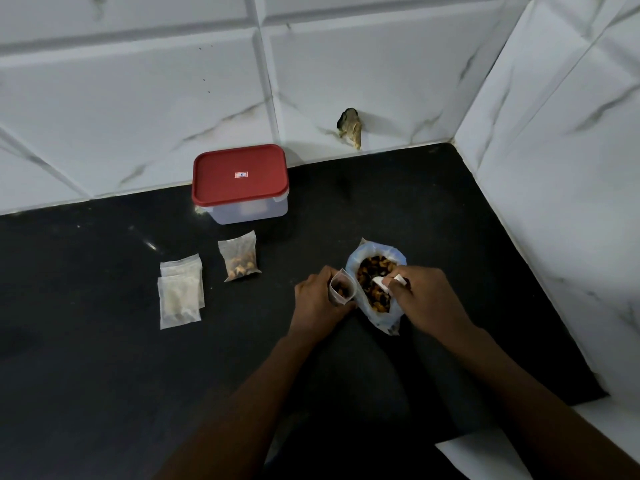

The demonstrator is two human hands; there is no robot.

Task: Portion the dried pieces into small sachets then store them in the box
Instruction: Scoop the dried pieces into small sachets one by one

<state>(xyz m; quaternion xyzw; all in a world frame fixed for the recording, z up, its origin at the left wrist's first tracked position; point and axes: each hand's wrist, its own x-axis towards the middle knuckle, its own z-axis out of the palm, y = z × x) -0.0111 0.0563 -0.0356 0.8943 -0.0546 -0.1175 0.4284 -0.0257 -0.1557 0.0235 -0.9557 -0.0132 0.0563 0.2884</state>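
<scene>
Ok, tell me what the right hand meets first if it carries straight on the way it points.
Most likely the dried pieces in the open bag: the right hand, gripping a white scoop, points left into its mouth. Depth is hard to judge.

One view only: a head-worn wide-angle camera. It faces forward and steeply down onto the dark bench [104, 375], from close above. Both forearms enter from the bottom edge. The left hand [317, 299] and right hand [429, 301] sit just right of frame centre. The tiled wall [138, 81] fills the top third and runs down the right side, with the corner at upper right. The box [240, 183] lands upper centre-left. Tile lines bow towards the edges.
</scene>
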